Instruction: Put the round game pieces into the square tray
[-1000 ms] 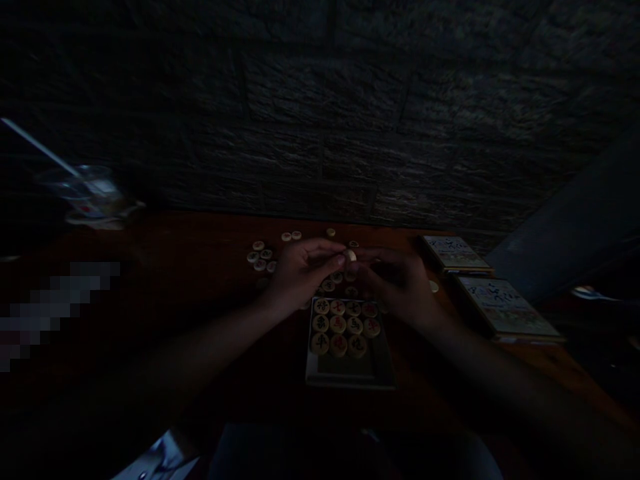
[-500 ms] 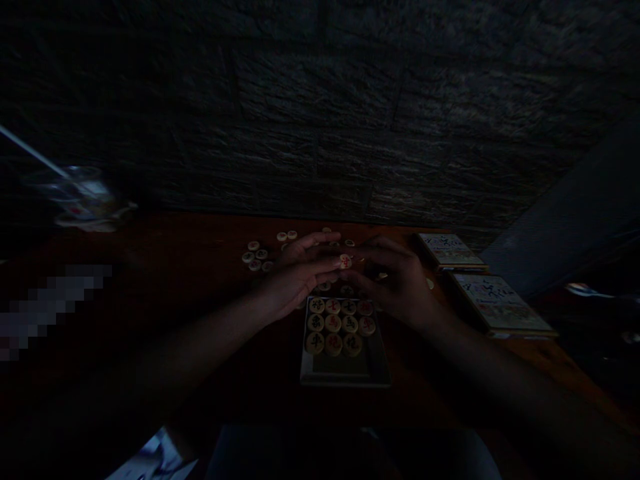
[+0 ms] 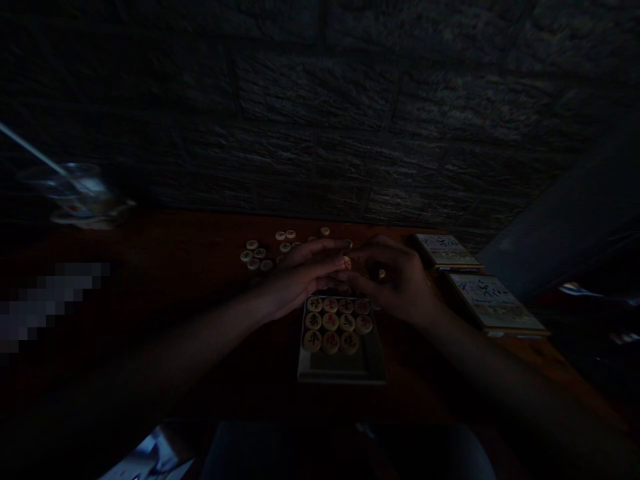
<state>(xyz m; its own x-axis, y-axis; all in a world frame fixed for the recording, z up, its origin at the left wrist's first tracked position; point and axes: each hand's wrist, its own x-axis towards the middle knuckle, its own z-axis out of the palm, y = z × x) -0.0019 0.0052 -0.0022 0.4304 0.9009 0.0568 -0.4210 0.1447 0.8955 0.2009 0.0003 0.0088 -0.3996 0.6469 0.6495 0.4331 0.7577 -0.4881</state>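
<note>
A round Chinese chess piece with a red character [image 3: 347, 263] is held up between my two hands. My left hand [image 3: 313, 270] pinches it at the fingertips from the left. From the right, the thumb and forefinger of my right hand [image 3: 395, 277] close on the same piece. Just below my hands lies a shallow box tray [image 3: 337, 363], with several red and black chess pieces [image 3: 331, 321] in rows, faces up. Loose chess pieces [image 3: 259, 253] are scattered on the table behind my left hand; my hands partly hide others.
Two flat printed boxes [image 3: 495, 301] lie on the wooden table [image 3: 200, 233] at the right. A clear plastic cup [image 3: 77, 190] with a straw stands at the far left. A dark stone wall [image 3: 320, 133] rises behind the table. The scene is very dim.
The held piece has turned slightly between my fingertips, and my right fingers have come closer to my left ones. The pieces in the tray are the same.
</note>
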